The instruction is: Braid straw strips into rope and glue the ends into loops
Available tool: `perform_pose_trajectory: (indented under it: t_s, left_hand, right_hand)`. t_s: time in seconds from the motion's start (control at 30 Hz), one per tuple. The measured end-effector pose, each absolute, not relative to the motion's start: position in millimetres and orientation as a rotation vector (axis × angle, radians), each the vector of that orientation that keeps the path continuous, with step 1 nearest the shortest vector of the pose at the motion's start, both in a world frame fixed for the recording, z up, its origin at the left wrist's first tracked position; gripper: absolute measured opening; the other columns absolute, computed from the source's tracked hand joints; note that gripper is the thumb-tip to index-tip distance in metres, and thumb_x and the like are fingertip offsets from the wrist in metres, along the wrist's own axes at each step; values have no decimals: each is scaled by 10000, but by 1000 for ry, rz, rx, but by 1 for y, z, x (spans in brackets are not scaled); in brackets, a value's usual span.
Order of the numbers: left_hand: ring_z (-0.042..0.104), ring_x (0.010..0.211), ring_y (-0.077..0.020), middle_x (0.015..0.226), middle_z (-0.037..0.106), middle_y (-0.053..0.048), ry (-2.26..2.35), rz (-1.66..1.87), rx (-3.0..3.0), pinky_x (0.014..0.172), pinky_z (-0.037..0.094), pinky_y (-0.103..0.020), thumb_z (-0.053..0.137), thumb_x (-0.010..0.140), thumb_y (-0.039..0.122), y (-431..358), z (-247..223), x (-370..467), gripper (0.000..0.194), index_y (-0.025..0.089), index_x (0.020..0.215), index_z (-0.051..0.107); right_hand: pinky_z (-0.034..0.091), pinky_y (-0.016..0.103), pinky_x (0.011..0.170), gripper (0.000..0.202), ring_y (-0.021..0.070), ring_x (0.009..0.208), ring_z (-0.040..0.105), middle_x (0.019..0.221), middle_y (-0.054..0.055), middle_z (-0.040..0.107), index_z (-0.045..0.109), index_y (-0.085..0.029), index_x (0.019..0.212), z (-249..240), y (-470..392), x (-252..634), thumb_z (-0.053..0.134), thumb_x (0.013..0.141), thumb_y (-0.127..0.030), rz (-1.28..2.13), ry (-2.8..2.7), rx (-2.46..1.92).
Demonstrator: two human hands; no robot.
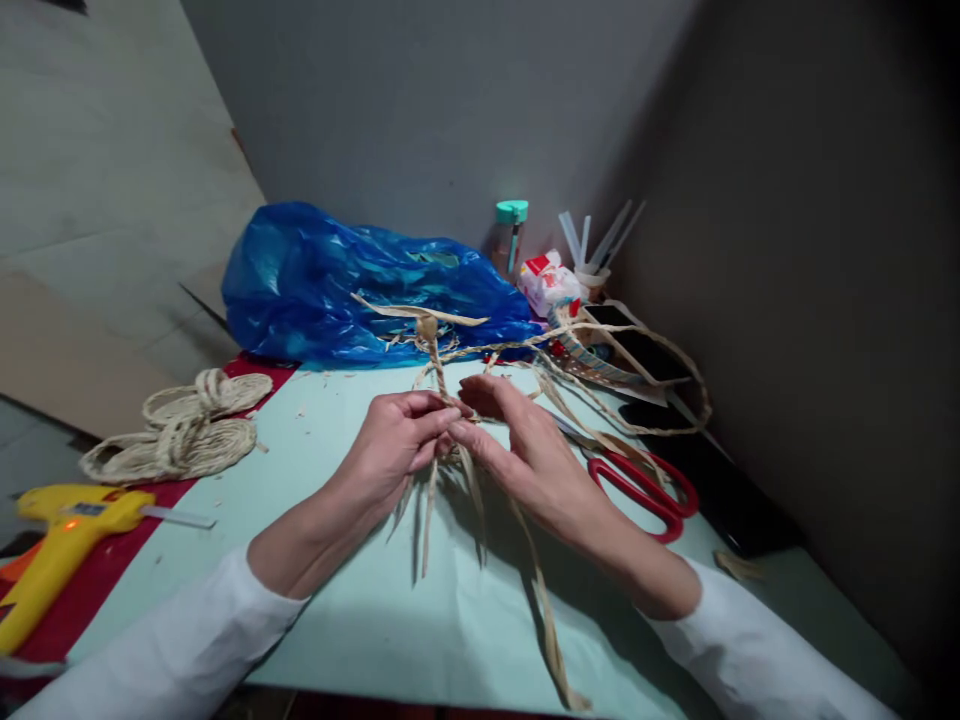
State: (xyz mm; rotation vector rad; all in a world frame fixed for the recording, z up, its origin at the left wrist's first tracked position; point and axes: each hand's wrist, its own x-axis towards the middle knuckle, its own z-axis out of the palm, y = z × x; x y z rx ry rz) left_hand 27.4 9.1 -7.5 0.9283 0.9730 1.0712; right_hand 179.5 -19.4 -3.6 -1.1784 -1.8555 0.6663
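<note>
Step in hand looked like hand-working a fibre braid: a short braided cord [436, 365] stood roughly upright over the table middle, knot [427, 326] at its top, lower end at the fingertips. Left hand [394, 440] had thumb and index together, clamped on the braid near that lower end. Right hand [529, 450] came in from the other side, thumb tip up against the left fingertips, index curved above it with a gap between; couldn't tell whether it had a strand pinched, the meeting point was hidden. Loose strands [428, 520] hung below the hands, and one long strand [551, 640] ran down toward the near table edge. Free ends fanned out, so the braid read as unfinished. My read on the next move: it called for a firm left pinch at the base so the twist didn't slip, and the right fingers picking out one strand and pulling it snug without snagging the long one. Around the work: red-handled scissors [643, 487] just right of the right hand, a loop of braided cord [706, 400] beyond them, blue plastic bag [337, 280] behind the braid, two woven sandals [202, 455] off to the left, yellow glue gun [97, 510] nearer the person with an orange light lit. All sat on or around the pale green table cover [360, 640].
</note>
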Motion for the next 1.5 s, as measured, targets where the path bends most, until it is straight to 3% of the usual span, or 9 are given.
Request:
perform_pose_trajectory:
  t_s: [0.13, 0.37, 0.53, 0.73, 0.87, 1.13, 1.23, 1.4, 1.5]
  left_hand:
    - [501, 450, -47, 588, 624, -10, 958, 1037, 899, 447, 394, -161, 788, 622, 148, 6, -9, 32, 129, 87, 714, 721]
    - [587, 619, -91, 680, 689, -17, 978, 1093, 1064, 603, 449, -187, 761, 647, 186, 7, -15, 32, 88, 127, 710, 743]
    - [582, 679, -113, 718, 692, -23, 1101, 1110, 1293, 663, 449, -228, 685, 719, 180, 7, -13, 27, 69, 124, 692, 713]
    - [525, 622, -95, 607, 568, 72, 1140, 1173, 1419, 638, 416, -220, 663, 714, 117, 6, -8, 25, 158, 173, 832, 574]
    - [545, 675, -98, 665, 595, 61, 1148, 1185, 1539, 713, 426, -224, 637, 732, 87, 5, -4, 27, 140, 180, 816, 574]
    - [569, 758, -133, 780, 618, 24, 1104, 1094, 1720, 761, 427, -267, 528, 838, 122, 4, -9, 23, 101, 195, 863, 593]
    - [592, 810, -148, 824, 649, 10, 1192, 1027, 1802, 780, 425, -282, 502, 867, 146, 3, -11, 24, 121, 198, 922, 595]
    - [597, 692, -147, 729, 637, 18, 1346, 983, 1767, 669, 440, -273, 583, 849, 233, 0, -9, 27, 63, 193, 898, 577]
    - [559, 614, -127, 728, 635, 22, 1406, 1060, 1847, 597, 424, -256, 602, 850, 240, -4, -10, 29, 83, 190, 911, 576]
  right_hand:
    - [451, 275, 734, 228, 149, 782, 595, 884, 20, 634, 525, -186, 1137, -13, -14, 176, 410, 994, -321, 1193, -1812, -1128]
    - [411, 283, 825, 223, 163, 901, 574, 953, 26, 624, 558, -193, 1117, -24, -13, 173, 447, 981, -331, 1196, -1694, -1077]
    - [384, 252, 636, 258, 139, 688, 498, 756, -12, 550, 547, -208, 1154, -23, -17, 170, 452, 977, -371, 1200, -1641, -1138]
    - [243, 211, 458, 368, 73, 477, 307, 542, -62, 399, 515, -186, 765, -24, -19, 169, 422, 988, -464, 1402, -1485, -1020]
    - [191, 215, 426, 379, 66, 438, 243, 498, -71, 398, 542, -177, 768, -25, -17, 171, 428, 983, -467, 1437, -1398, -991]
    - [331, 224, 591, 343, 94, 556, 460, 552, -36, 514, 625, -156, 738, -19, -17, 177, 450, 983, -320, 1003, -1720, -1177]
    - [343, 227, 599, 369, 99, 543, 484, 544, -25, 554, 608, -155, 653, -20, -16, 177, 457, 966, -278, 962, -1691, -1218]
    - [357, 231, 623, 362, 118, 607, 532, 636, 4, 646, 667, -150, 653, -18, -15, 179, 487, 935, -289, 957, -1557, -1232]
    - [329, 229, 586, 336, 106, 580, 461, 596, -19, 577, 669, -153, 673, -17, -15, 181, 505, 923, -307, 939, -1476, -1213]
